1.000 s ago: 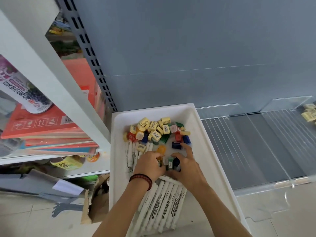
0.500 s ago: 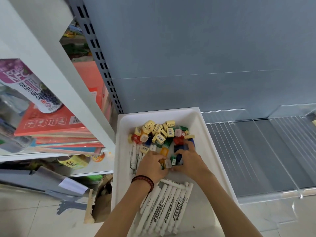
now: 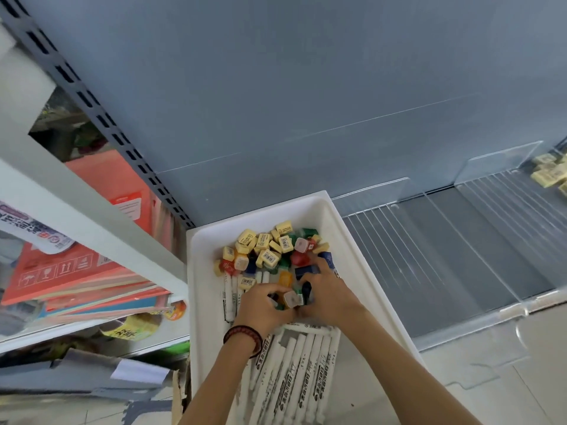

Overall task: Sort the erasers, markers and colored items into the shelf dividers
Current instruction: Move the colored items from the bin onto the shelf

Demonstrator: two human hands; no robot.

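A white bin [image 3: 349, 246] on the shelf holds yellow erasers [image 3: 267, 240], small coloured items [image 3: 299, 256] in red, green, blue and orange, and white markers [image 3: 294, 372] lying side by side at its near end. My left hand [image 3: 260, 308] and my right hand [image 3: 328, 292] meet over the middle of the bin, fingers curled around a clump of small coloured items. A pale capped piece [image 3: 291, 299] shows between them. Clear shelf dividers [image 3: 429, 191] stand to the right of the bin.
More yellow erasers [image 3: 549, 176] lie in the far right divider section. The two sections next to the bin show bare grey shelf [image 3: 445, 256]. Left of the bin a white upright [image 3: 92, 216] fronts stacked orange books [image 3: 76, 271]. Cardboard and floor lie below.
The view has swung a little, bringing the right-hand erasers back into sight. Both hands stay in the bin, closing tighter around the clump of coloured items.
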